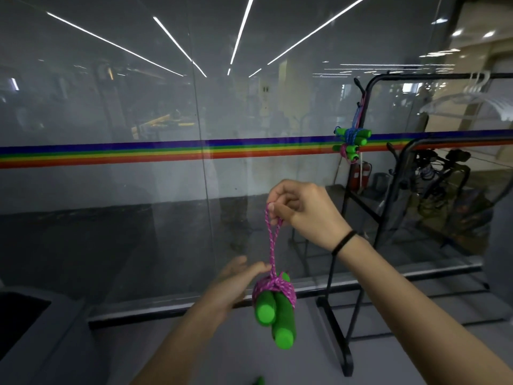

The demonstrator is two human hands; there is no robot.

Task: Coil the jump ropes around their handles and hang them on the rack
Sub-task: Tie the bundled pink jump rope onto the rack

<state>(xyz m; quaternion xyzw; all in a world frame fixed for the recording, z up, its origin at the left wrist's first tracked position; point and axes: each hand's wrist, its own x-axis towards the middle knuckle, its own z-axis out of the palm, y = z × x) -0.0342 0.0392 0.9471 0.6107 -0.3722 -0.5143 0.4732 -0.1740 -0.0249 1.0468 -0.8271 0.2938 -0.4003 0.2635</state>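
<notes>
Cord of the pink jump rope (273, 290) is wound in a tight band round its two green handles (277, 318). The handles hang side by side, tilted, in the lower middle of the frame, clear of any surface. A doubled loop (272, 237) of the cord rises from the band to the right hand (302, 209), whose fingers pinch its top and carry the whole bundle. The left hand (236, 279), blurred, sits just left of the band with its fingers loosely spread and one tip against the cord; whether it grips anything cannot be told. Coiling looks finished for this rope, so the step in hand is judged to be the hanging. At the right of the frame stands the black rack (336, 337), well apart from the bundle, with other coiled ropes (351, 143) already dangling from a hook (358, 83) near its upper corner. The next move likely calls for carrying the bundle up and right, with the loop open enough to slip over that hook.
</notes>
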